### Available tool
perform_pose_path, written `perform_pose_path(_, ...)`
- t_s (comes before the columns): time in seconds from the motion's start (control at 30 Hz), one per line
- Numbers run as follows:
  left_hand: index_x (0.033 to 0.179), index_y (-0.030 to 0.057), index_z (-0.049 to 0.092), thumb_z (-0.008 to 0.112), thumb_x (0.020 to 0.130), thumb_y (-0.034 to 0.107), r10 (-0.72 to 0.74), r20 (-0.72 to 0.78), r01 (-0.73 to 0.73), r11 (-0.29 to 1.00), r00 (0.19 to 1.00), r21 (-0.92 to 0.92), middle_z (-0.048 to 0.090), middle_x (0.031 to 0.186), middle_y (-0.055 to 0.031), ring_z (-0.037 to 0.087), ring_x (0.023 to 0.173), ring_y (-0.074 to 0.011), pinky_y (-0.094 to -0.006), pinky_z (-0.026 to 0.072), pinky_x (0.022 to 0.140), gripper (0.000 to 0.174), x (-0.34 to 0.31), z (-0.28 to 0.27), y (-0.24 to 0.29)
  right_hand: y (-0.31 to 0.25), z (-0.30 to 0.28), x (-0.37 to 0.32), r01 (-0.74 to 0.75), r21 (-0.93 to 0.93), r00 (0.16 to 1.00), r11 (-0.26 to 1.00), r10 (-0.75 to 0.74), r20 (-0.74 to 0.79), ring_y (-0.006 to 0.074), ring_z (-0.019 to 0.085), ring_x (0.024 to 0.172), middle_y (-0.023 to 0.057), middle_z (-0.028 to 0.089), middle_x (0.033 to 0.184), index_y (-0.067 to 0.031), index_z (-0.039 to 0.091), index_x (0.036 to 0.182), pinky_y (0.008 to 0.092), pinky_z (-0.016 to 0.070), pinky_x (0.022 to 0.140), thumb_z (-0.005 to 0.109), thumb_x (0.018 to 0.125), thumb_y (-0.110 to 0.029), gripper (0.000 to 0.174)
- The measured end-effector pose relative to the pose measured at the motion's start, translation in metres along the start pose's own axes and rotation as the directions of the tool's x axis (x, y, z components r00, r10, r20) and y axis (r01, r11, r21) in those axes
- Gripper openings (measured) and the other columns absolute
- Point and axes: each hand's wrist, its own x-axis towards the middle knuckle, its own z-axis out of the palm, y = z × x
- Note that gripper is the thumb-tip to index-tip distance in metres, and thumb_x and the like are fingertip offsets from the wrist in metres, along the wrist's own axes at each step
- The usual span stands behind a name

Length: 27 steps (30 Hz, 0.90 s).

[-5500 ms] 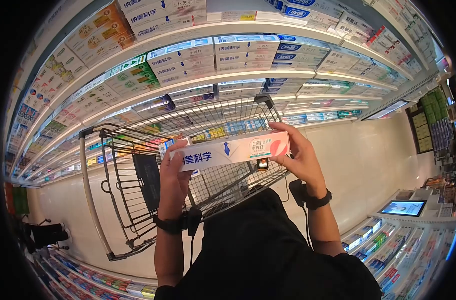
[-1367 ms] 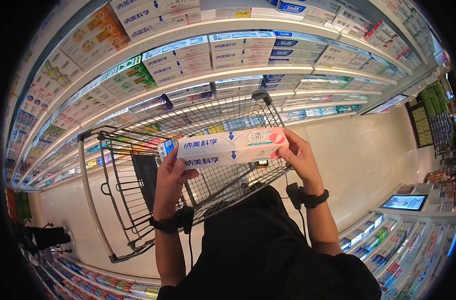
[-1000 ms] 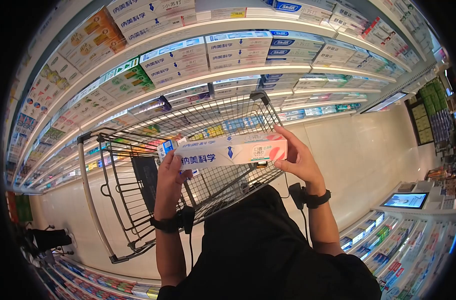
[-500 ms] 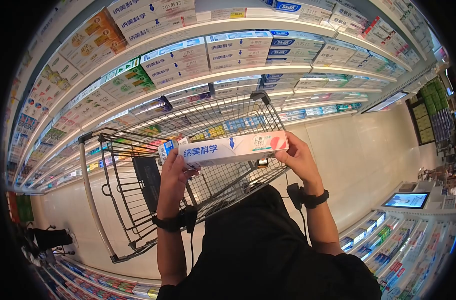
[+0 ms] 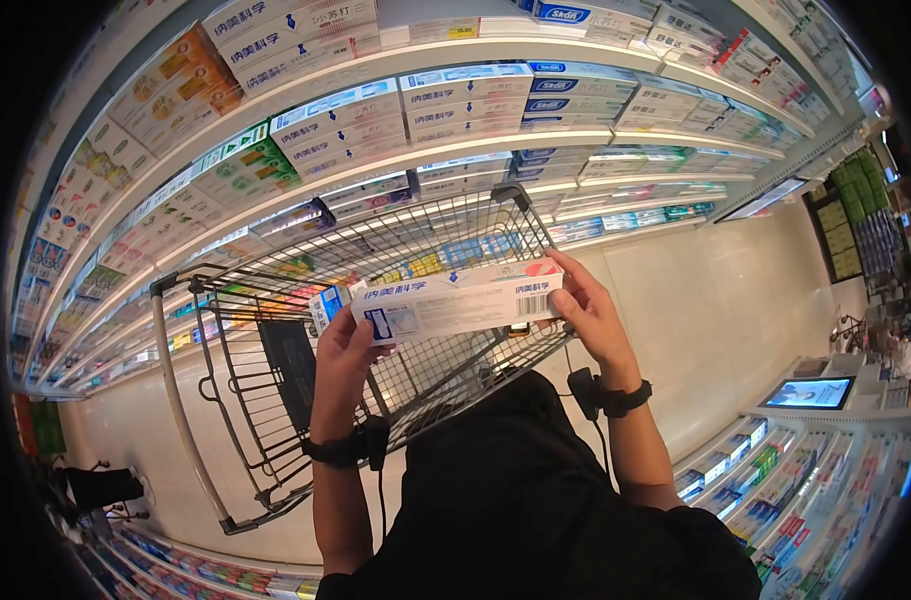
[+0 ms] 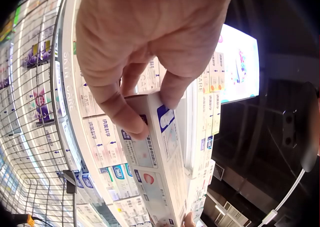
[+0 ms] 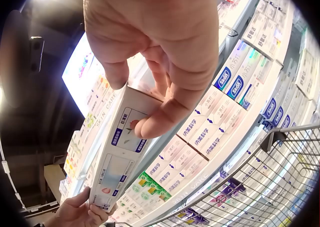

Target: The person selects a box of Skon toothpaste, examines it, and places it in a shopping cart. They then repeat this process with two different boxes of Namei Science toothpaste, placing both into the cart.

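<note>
A long box (image 5: 454,304) is pinched by left hand (image 5: 342,362) and right hand (image 5: 598,322), seemingly being inspected. For turning, looser grips are needed.

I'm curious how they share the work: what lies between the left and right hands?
The head view shows a long white box, its ends held by the left hand and right hand.

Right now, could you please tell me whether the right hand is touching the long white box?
Touching: the right wrist view shows the right hand pinching one end of the box, with no gap.
</note>
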Motion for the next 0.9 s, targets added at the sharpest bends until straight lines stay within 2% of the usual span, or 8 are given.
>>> perform_pose_path(0.1,0.126,-0.0025,0.049,0.052,0.097,0.019,0.014,-0.004,-0.014,0.999,1.0,-0.033,0.063,0.107,-0.0099,0.064,0.091,-0.0166,-0.028,0.0524,0.077,0.036,0.001,0.003,0.002,-0.003,-0.001,-0.002,-0.019,0.041,0.999,0.999,0.018,0.033,0.0117,0.062,0.076,0.0087,0.063,0.101,-0.0028,0.035,0.143,0.0235,0.0507,0.062,0.06,0.093,-0.022,0.059)
perform_pose_path(0.2,0.126,-0.0026,0.05,0.051,0.098,0.02,0.017,-0.008,-0.017,0.998,1.0,-0.059,0.063,0.107,-0.0102,0.064,0.09,-0.0164,-0.0276,0.0528,0.077,0.036,0.002,0.003,0.003,0.0,-0.003,-0.001,-0.004,0.06,0.999,0.998,0.001,0.046,0.011,0.061,0.071,0.0078,0.062,0.098,-0.0032,0.035,0.143,0.0236,0.0506,0.062,0.059,0.093,-0.019,0.058)
perform_pose_path(0.33,0.125,-0.0029,0.05,0.05,0.098,0.021,0.01,-0.032,-0.012,0.998,0.999,-0.07,0.063,0.106,-0.0105,0.064,0.089,-0.0162,-0.027,0.0529,0.076,0.036,0.002,0.004,0.005,0.0,-0.001,0.0,-0.006,0.086,0.999,0.996,0.002,0.05,0.0106,0.061,0.071,0.0076,0.062,0.098,-0.0034,0.035,0.143,0.0233,0.0509,0.063,0.059,0.092,-0.017,0.058)
perform_pose_path(0.43,0.126,-0.0017,0.049,0.05,0.098,0.021,0.035,0.027,-0.032,0.997,0.999,-0.074,0.063,0.105,-0.0102,0.064,0.084,-0.0152,-0.0268,0.0526,0.074,0.036,0.003,-0.004,0.002,-0.001,0.001,0.0,-0.019,0.091,0.999,0.996,0.014,0.051,0.0109,0.061,0.073,0.009,0.062,0.102,-0.0027,0.033,0.144,0.0236,0.0514,0.064,0.06,0.091,-0.014,0.06)
perform_pose_path(0.53,0.128,0.0002,0.048,0.049,0.098,0.021,0.024,-0.019,-0.025,0.998,1.0,-0.053,0.063,0.102,-0.0094,0.062,0.078,-0.0135,-0.0264,0.0522,0.07,0.036,0.003,-0.003,0.003,0.001,0.001,0.002,0.005,0.129,0.997,0.992,-0.015,0.08,0.0119,0.062,0.077,0.0118,0.062,0.109,-0.0016,0.032,0.144,0.0243,0.0519,0.065,0.062,0.089,-0.012,0.064)
perform_pose_path(0.63,0.128,0.0015,0.047,0.049,0.098,0.022,0.024,-0.021,-0.027,0.993,0.999,-0.118,0.063,0.101,-0.0084,0.06,0.074,-0.0127,-0.0262,0.0514,0.065,0.036,0.0,0.0,0.009,0.002,0.003,0.003,0.039,0.158,0.995,0.987,-0.053,0.086,0.0128,0.062,0.08,0.0141,0.062,0.112,-0.0002,0.032,0.143,0.0255,0.0526,0.066,0.064,0.087,-0.012,0.066)
perform_pose_path(0.77,0.13,0.0012,0.045,0.046,0.099,0.026,0.007,0.007,-0.006,0.988,1.0,-0.157,0.062,0.103,-0.0088,0.059,0.078,-0.0131,-0.0259,0.0491,0.06,0.04,0.002,-0.003,0.006,0.004,0.003,0.002,0.019,0.17,0.995,0.985,-0.035,0.093,0.0136,0.063,0.082,0.0149,0.063,0.11,0.0016,0.035,0.14,0.0265,0.0537,0.067,0.067,0.085,-0.013,0.065)
perform_pose_path(0.9,0.131,-0.0001,0.045,0.047,0.098,0.032,0.073,-0.007,-0.073,0.994,0.997,-0.081,0.062,0.105,-0.0096,0.059,0.079,-0.0142,-0.0264,0.0486,0.06,0.045,-0.001,0.0,0.004,0.01,-0.002,0.003,-0.055,0.166,0.996,0.985,0.043,0.078,0.0146,0.063,0.086,0.0136,0.064,0.107,0.003,0.039,0.136,0.0266,0.0546,0.069,0.07,0.085,-0.015,0.062)
